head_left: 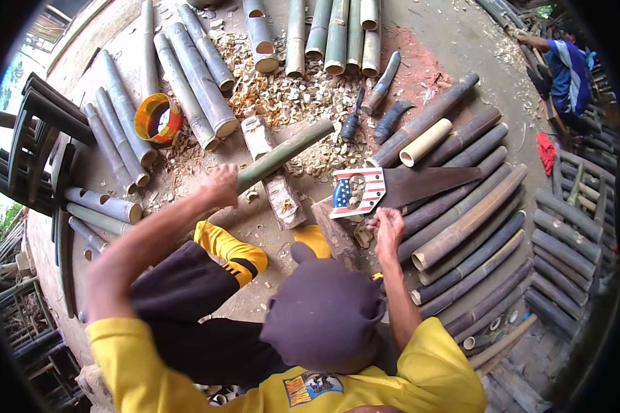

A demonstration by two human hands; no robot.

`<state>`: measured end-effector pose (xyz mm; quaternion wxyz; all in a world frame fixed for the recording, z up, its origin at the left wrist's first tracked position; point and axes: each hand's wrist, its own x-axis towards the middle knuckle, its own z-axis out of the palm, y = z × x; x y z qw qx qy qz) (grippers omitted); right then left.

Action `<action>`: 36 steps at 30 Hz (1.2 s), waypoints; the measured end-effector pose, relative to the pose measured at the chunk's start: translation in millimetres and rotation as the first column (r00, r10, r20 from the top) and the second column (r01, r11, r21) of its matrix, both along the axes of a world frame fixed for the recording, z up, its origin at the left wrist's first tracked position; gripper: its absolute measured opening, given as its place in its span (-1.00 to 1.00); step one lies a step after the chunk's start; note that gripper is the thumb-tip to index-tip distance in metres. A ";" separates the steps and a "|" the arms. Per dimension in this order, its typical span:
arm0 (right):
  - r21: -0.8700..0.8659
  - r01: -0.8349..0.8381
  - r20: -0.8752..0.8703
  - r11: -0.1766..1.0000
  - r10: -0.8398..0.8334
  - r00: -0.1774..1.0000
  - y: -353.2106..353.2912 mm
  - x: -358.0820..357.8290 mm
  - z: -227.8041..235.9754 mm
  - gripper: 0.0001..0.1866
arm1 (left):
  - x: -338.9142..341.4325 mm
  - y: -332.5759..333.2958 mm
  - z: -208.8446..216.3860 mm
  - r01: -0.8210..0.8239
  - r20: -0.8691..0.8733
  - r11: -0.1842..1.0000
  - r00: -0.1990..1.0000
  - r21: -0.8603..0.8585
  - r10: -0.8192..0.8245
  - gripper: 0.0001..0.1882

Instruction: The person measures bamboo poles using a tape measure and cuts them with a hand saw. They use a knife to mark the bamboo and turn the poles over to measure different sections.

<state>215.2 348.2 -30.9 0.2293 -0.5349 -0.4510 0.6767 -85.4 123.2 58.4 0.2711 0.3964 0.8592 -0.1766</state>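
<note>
Green bamboo tube (286, 155) lay slantwise at the centre of the scene, its far end pointing up and to the right. The left hand (220, 187) was closed around its near end, the arm stretched out from the left. The tube crossed the rough wooden block (284, 205); I could not tell whether the two touched.

The right hand (387, 229) was narrow, its fingers curled inward, just below the handle of the saw (427, 184); whether it touched the handle or held anything small, I could not tell. The saw's handle was red, white and blue, and its dark blade reached out over the row of dark bamboo tubes (470, 219) on the right. The short pale bamboo piece (426, 142) lay near the blade, above it.

Beyond the block spread wood chips (310, 155), with the dark-handled knife (351, 118) near their right edge. Farther left, the orange-and-yellow ring (142, 118) sat among greyish bamboo tubes (201, 81). At the outer right were the red cloth (545, 153) and, above it, a co-worker in a blue and white shirt (566, 76).
</note>
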 end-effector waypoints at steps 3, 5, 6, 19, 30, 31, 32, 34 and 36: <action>-0.311 0.141 -0.048 0.940 -0.163 0.985 -21.7 -4.8 12.3 -0.71 | 2.3 -14.1 -122.1 -0.334 -0.033 0.841 0.923 0.426 0.384 -0.36; -0.367 0.151 -0.080 0.918 -0.193 0.978 -16.8 0.0 3.6 -0.61 | 17.3 -14.6 -126.8 -0.316 0.092 0.744 0.941 0.589 0.326 -0.44; -0.468 0.110 -0.142 0.877 -0.198 0.970 -18.2 -2.7 1.6 -0.61 | 15.4 -20.2 -120.7 -0.339 0.180 0.696 0.939 0.634 0.293 -0.49; -0.245 -0.155 -0.286 0.957 0.082 0.955 -41.7 -12.2 -35.2 -0.73 | 18.9 -47.6 -115.5 -0.584 0.199 0.714 0.808 0.386 0.554 -0.80; 0.017 -0.064 0.007 0.998 0.064 0.998 2.1 26.6 2.1 -0.73 | 32.2 -19.0 -112.1 -0.555 0.111 0.736 0.821 0.387 0.561 -0.52; 0.052 -0.090 0.030 0.995 0.088 0.996 3.8 27.0 4.2 -0.73 | 38.2 -22.6 -114.8 -0.554 0.151 0.740 0.827 0.382 0.542 -0.56; 0.082 -0.106 0.044 0.991 0.103 0.994 2.9 22.9 5.1 -0.73 | 39.0 -25.4 -117.3 -0.554 0.132 0.738 0.824 0.384 0.550 -0.56; 0.136 -0.113 0.070 0.984 0.104 0.992 5.4 26.6 11.3 -0.73 | 39.7 -32.1 -116.9 -0.483 0.082 0.775 0.864 0.406 0.496 -0.63; 0.191 -0.145 0.118 0.971 0.124 0.985 1.5 27.0 15.8 -0.72 | 35.0 -45.1 -116.4 -0.510 0.098 0.752 0.848 0.418 0.521 -0.64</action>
